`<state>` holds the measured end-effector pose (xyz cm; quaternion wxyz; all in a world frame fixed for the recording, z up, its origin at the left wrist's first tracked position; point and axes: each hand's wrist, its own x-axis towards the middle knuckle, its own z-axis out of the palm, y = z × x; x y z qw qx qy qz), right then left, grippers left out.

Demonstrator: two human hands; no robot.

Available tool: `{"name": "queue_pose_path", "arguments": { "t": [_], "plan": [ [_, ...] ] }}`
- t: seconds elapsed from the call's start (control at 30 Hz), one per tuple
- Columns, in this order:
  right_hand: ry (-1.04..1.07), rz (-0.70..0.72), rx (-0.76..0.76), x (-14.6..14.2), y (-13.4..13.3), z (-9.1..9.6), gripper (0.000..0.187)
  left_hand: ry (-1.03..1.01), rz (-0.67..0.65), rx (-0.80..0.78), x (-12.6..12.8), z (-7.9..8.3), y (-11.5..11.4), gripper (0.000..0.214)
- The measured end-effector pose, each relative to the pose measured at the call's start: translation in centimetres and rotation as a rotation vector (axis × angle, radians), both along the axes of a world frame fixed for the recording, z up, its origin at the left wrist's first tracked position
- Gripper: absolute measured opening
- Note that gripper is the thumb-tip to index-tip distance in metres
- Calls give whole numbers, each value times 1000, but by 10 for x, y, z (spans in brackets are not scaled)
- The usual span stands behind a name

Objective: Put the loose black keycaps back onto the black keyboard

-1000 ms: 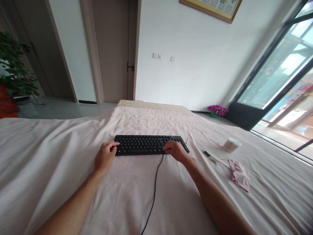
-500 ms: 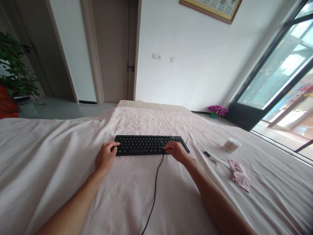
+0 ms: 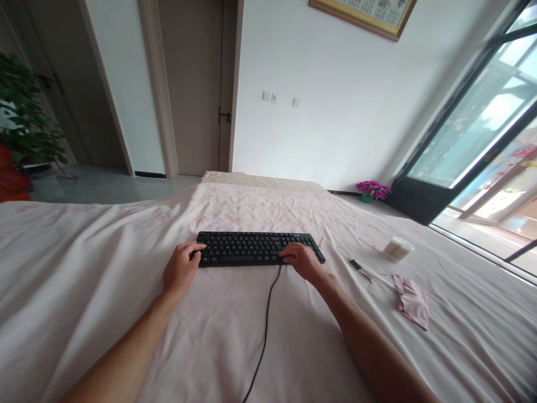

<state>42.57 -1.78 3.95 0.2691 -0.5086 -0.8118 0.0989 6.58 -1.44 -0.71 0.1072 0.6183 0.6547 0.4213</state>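
Note:
A black keyboard (image 3: 241,248) lies flat on the pale bedspread, its cable (image 3: 268,313) running from the near edge toward me. My left hand (image 3: 181,270) is closed around the keyboard's left end, fingers on top and thumb at the near corner. Over the right part of the keys, my right hand (image 3: 302,259) has its fingers pressed together, tips down near the bottom rows. Whatever lies between those fingertips, if anything, is hidden. Part of the keys at the right is covered by this hand.
Right of the keyboard lie a small brush-like tool with a black part (image 3: 356,263), a round white container (image 3: 398,248) and a folded pink cloth (image 3: 413,302). A thin white stick (image 3: 321,242) is by the keyboard's right end. The bedspread (image 3: 104,268) has folds.

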Motion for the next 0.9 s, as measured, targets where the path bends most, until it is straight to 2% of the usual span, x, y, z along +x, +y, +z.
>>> {"name": "queue_pose_path", "arguments": {
  "t": [0.37,0.6,0.9],
  "plan": [
    [-30,0,28,4,1,-1,23,13,0,11,-1,-1,1,29],
    [-18,48,50,1,1,-3,21,-3,4,-5,-1,-1,1,28],
    [-62,66,84,-6,-7,2,26,-2,1,0,0,1,0,28]
  ]
}}
